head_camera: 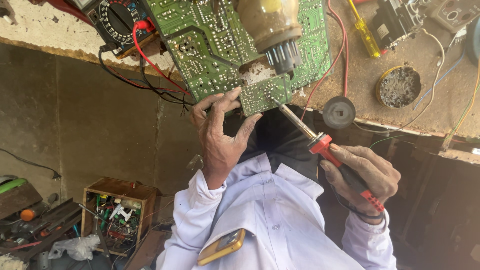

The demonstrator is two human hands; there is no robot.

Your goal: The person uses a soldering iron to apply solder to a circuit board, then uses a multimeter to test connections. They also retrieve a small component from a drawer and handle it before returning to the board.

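Left hand: I see my left hand (220, 135) at centre frame, thumb and fingers pinched on the edge of a small green circuit board (265, 94).
Small board: it sits just below centre top, touching the large green circuit board (220, 45) that fills the upper middle of the frame.
Right hand: my right hand (367, 175), at right of centre, is closed around the red handle of a soldering iron (325, 145).
Iron tip: it points up-left and meets the small board's lower right edge (whether it truly touches I cannot tell).
Bench: the wooden workbench (430, 115) runs across the top; a multimeter (117, 20) lies upper left, a yellow screwdriver (365, 32) and a round tin (398, 86) upper right.
Lower left: a wooden box (120, 212) of parts.
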